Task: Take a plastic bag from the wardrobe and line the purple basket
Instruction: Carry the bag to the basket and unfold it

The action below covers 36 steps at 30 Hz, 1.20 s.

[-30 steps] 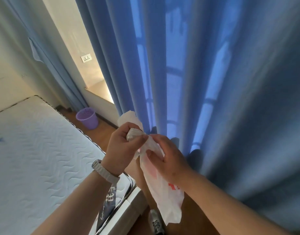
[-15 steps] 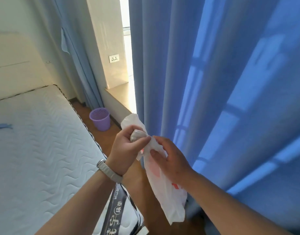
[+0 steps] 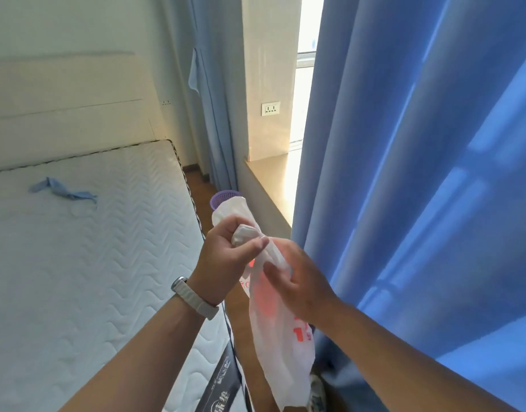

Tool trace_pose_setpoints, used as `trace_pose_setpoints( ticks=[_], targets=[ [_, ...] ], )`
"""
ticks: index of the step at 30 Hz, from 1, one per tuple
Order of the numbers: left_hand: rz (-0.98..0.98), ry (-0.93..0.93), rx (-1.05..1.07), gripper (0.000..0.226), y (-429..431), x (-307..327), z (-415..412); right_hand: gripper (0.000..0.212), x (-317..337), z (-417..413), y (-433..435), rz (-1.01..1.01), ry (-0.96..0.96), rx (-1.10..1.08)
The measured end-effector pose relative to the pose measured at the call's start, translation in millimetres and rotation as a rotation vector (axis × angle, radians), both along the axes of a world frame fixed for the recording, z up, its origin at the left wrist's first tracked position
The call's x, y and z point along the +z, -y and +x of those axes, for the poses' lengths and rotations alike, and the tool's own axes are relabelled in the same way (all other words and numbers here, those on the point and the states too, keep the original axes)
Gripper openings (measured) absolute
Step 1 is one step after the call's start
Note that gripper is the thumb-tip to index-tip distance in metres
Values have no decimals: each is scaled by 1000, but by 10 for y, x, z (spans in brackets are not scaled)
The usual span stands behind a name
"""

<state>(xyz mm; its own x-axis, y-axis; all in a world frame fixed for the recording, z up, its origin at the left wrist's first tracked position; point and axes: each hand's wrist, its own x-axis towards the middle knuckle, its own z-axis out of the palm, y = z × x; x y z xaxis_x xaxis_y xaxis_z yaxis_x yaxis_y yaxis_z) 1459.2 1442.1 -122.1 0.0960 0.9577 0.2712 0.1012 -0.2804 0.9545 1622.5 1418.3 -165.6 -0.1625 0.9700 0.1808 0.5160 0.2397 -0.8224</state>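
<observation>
A white plastic bag [image 3: 281, 346] with red print hangs in front of me, bunched at its top. My left hand [image 3: 226, 257], with a watch on the wrist, grips the bunched upper end. My right hand [image 3: 294, 278] pinches the bag just below, fingers curled into the plastic. Beyond the bag's top only the rim of the purple basket [image 3: 221, 197] shows; it stands on the wooden floor between the bed and the window ledge, and the bag hides most of it.
A bare white mattress [image 3: 77, 263] fills the left, with a blue cloth [image 3: 62, 190] lying on it. Blue curtains [image 3: 419, 173] hang along the right. A window ledge [image 3: 270, 179] and wall socket [image 3: 270, 108] are ahead. A narrow strip of wooden floor runs between bed and curtains.
The view has swung left and up, so more of the bed and headboard shows. The basket now sits right behind the bag's top. Both hands keep hold of the bag.
</observation>
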Motion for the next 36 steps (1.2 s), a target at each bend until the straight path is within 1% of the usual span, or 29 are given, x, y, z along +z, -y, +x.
trace_pose_setpoints(
  ticks=[3,5,10,16,19,22,26,31,36],
  targets=[
    [0,-22,60,19,-348,-5,65,37,-81,36,-458,9,-54,62],
    [-17,6,96,15,-579,9,143,34,-125,83,-789,12,-98,103],
    [-30,10,214,13,-1118,111,275,37,-130,186,-1581,42,-151,192],
    [-54,77,266,10,-1522,128,392,40,-144,222,-2118,10,-208,274],
    [-55,78,282,8,-1719,142,397,43,-155,209,-2346,-25,-192,288],
    [-69,110,301,9,-1952,123,355,45,-149,152,-2626,0,-160,301],
    [-90,122,314,9,-2342,-3,196,40,-238,14,-2987,3,-120,310],
    [-100,132,268,10,-3048,-215,-128,46,-374,-256,-3612,-35,-49,275],
    [-114,97,242,10,-3902,-322,-559,38,-397,-634,-4336,-80,-1,239]
  ],
)
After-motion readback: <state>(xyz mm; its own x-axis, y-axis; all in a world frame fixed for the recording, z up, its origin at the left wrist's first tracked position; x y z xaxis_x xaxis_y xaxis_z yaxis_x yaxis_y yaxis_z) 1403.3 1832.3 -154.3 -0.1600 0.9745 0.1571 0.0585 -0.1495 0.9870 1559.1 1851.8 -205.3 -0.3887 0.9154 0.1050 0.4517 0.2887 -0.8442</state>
